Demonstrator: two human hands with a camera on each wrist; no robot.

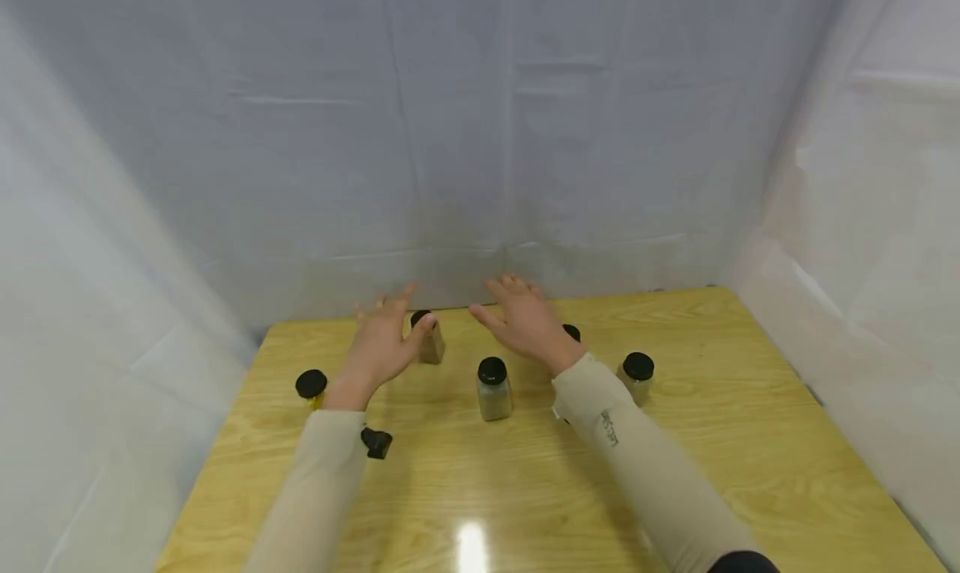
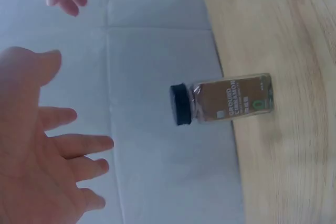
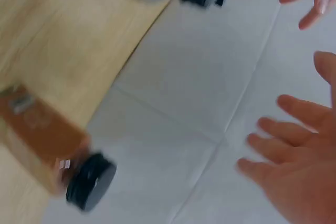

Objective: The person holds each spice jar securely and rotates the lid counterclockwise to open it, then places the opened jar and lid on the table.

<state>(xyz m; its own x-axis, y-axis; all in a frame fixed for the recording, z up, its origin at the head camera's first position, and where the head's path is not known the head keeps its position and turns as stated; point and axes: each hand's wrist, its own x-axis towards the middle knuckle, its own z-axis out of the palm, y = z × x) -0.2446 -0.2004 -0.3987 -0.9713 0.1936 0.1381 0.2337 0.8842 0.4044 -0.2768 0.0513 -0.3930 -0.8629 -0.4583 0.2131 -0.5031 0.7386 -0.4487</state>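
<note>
Left hand [image 1: 378, 344] hangs over the far part of the table [image 1: 562, 490] w/ fingers extended & spread — nothing in its grip. Right hand [image 1: 527, 324] much the same: fingers stretched out, thumb off to the side, holding nothing. Both are up in the air, a gap betw. them, in front of the pale sheet [image 1: 465, 139].

Nearest the left hand is the cinnamon jar [image 2: 228, 99], label "GROUND CINNAMON", black lid on. It stands upright near the table's far edge; in the head view the thumb overlaps it, but the left wrist view shows jar & hand apart.

Middle jar [image 1: 494, 396], clear w/ greyish contents & black lid, stands upright betw. the arms. Half-hidden jar [image 1: 572, 333] shows mainly its black lid behind the right wrist. Right-hand jar [image 1: 637, 373], also black-lidded, is part covered by the right sleeve [image 1: 637, 456]. Yellow jar [image 1: 311, 384], black lid too, is just left of the left wrist.

Right wrist view has an orange-brown jar [image 3: 44, 135], blurred, well apart from the hand — can't tell which head-view jar it is.
</note>
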